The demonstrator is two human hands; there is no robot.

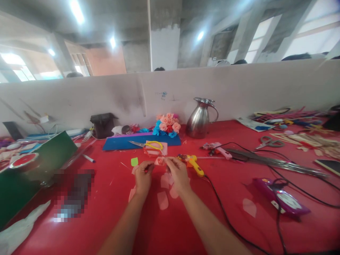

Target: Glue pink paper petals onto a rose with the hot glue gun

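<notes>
A small pink paper flower (160, 161) is held up between my hands above the red table. My left hand (142, 178) is closed in a pinch at the flower's left side; a stem, if there is one, is hidden. The fingertips of my right hand (178, 174) pinch the flower's right edge. Loose pink petals (163, 200) lie on the table below and between my hands. Just beyond my right hand rests a yellow glue gun (196, 165). A light green paper piece (134, 162) lies by my left hand.
Yellow-handled scissors (154, 144) lie on a blue board (117, 142). Behind are a bunch of pink, red and blue flowers (169, 125) and a steel jug (198, 118). A pink glue gun (217, 149), black cables and a purple power strip (281, 198) occupy the right.
</notes>
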